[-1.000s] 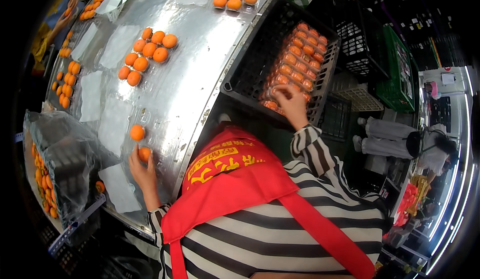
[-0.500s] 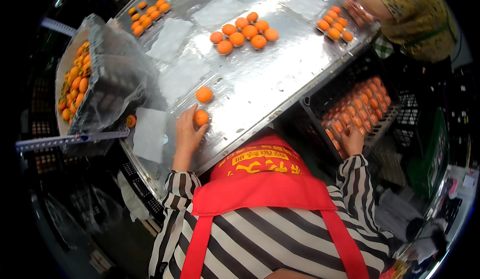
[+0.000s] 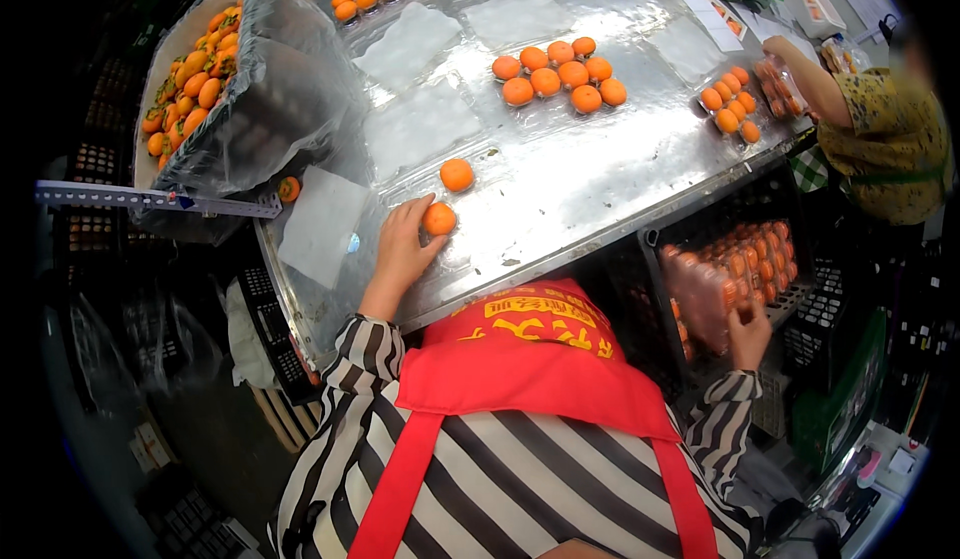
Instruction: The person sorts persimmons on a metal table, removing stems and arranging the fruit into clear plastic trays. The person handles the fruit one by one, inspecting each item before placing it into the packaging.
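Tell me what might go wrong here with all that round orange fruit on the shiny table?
The fruit under the left hand lies near the metal table's front edge, so it might roll off. The right hand lifts a clear pack of fruit from the black crate below, out to the side; it may slip. The lone fruit nearby could get knocked.

bare steel table (image 3: 560, 189) ahead, loose persimmon (image 3: 457, 174) near, lined crate (image 3: 250, 89) blocking left

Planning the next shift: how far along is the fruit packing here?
Done: packed trays fill the black crate. In hand: left hand touches an orange fruit on the steel table; right hand holds a packed tray. Left: the full fruit bin and loose clusters.
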`<move>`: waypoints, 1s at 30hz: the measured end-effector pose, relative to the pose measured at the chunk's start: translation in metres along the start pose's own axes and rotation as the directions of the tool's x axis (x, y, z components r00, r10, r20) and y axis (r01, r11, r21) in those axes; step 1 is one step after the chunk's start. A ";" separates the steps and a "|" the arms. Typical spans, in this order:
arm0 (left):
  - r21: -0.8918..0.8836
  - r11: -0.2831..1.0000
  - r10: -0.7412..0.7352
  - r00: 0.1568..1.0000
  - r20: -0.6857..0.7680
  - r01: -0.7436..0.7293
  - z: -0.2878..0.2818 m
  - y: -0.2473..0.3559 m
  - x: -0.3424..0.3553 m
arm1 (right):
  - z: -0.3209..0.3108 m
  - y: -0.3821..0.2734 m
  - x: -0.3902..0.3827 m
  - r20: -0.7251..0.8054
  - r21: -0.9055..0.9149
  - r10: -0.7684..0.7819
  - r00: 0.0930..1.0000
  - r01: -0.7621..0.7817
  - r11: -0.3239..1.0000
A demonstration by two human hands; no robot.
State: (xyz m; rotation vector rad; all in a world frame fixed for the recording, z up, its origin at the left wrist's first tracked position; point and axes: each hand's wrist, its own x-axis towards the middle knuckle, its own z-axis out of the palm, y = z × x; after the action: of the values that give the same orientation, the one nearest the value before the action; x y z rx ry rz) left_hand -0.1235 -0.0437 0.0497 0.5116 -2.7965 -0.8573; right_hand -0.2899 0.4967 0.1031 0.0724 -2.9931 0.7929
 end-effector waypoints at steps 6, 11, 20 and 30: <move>-0.025 1.000 -0.006 1.000 -0.013 0.005 0.001 -0.003 0.000 | -0.082 -0.089 0.024 -0.101 0.205 -0.151 0.983 0.169 0.964; -0.014 1.000 0.016 0.992 -0.127 -0.018 -0.007 0.015 -0.007 | -0.129 -0.149 0.030 -0.187 0.248 -0.289 0.939 0.329 0.911; -0.880 0.407 0.075 0.951 0.301 0.246 -0.003 0.098 0.000 | -0.074 -0.257 0.038 -0.133 0.654 -0.581 0.803 0.512 0.557; -0.924 0.083 0.050 0.925 0.377 0.372 0.018 0.124 -0.019 | 0.014 -0.226 0.053 0.252 0.941 -0.446 0.859 -0.109 0.322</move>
State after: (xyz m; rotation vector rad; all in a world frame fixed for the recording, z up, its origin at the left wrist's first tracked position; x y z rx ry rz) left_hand -0.1441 0.0689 0.1049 0.3961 -1.5010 -2.7407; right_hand -0.3301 0.2917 0.2056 0.7165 -2.1968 2.6943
